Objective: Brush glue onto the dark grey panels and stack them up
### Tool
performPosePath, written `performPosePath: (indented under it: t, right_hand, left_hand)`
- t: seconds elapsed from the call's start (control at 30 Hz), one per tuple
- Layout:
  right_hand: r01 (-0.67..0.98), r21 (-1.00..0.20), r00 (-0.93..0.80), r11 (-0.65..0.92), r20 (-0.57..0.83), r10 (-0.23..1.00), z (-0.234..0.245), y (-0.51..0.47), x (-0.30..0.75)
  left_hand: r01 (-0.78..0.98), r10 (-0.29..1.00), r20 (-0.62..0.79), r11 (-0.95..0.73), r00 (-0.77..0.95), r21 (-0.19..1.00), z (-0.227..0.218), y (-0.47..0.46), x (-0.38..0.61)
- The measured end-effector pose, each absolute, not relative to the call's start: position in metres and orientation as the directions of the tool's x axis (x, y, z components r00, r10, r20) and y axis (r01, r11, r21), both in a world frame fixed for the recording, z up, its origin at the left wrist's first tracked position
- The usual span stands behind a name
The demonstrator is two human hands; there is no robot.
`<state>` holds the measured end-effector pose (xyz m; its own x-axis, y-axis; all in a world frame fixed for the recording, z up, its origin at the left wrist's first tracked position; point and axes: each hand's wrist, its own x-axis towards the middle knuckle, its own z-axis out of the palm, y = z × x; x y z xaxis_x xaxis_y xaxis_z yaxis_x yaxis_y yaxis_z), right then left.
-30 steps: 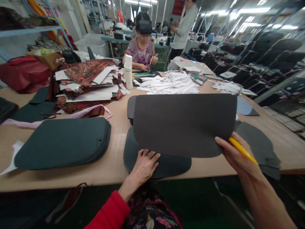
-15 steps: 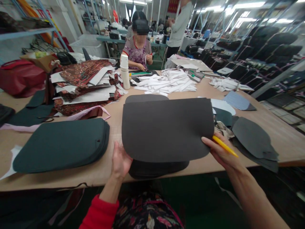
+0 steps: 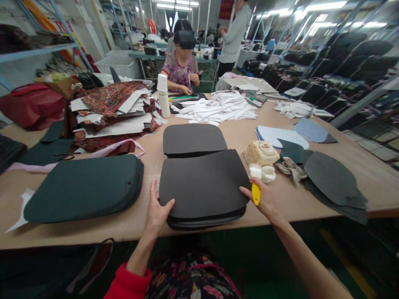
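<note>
A dark grey rounded panel [image 3: 204, 182] lies on a stack of similar panels [image 3: 208, 224] at the table's front edge. My left hand [image 3: 158, 211] is open at its left edge, thumb on the top surface and fingers spread alongside. At the right edge, my right hand [image 3: 263, 197] rests its thumb on the panel. It is closed around a yellow-handled tool [image 3: 256, 194], whose working end is hidden. Directly behind lies another dark grey panel [image 3: 195, 139]. A cream-coloured block or container [image 3: 262, 153] stands beyond my right hand, with crumpled white material [image 3: 262, 173] against it.
Dark green panels [image 3: 84, 189] are stacked at left, before patterned fabric pieces [image 3: 109, 108]. A white bottle [image 3: 163, 97] stands near white strips [image 3: 221, 106]. More grey panels [image 3: 332, 178] lie right. A co-worker [image 3: 182, 62] sits opposite; another person [image 3: 233, 37] stands behind.
The held panel has come down and towards me onto the stack, uncovering the panel behind and the cream block. My right hand has moved left with the yellow-handled tool turned more upright.
</note>
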<state>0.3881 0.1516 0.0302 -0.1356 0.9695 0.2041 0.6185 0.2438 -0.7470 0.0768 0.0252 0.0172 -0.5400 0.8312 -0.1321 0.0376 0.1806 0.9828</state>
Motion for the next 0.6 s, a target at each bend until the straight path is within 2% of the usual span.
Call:
performPosePath:
  t: [0.13,0.23,0.6]
  right_hand:
    - [0.651,-0.720,-0.174,0.239,0.165,0.971,0.016,0.150,0.391]
    - [0.648,-0.723,-0.185,0.237,0.153,0.971,0.008,0.152,0.390]
    - [0.648,-0.733,-0.202,0.207,0.097,0.975,-0.006,0.160,0.390]
  left_hand:
    - [0.226,0.837,-0.045,0.199,-0.546,0.954,0.018,0.024,0.077]
    - [0.302,0.836,-0.017,0.217,-0.548,0.928,0.019,0.025,0.078]
    - [0.321,0.839,-0.058,0.269,-0.541,0.908,0.012,0.026,0.075]
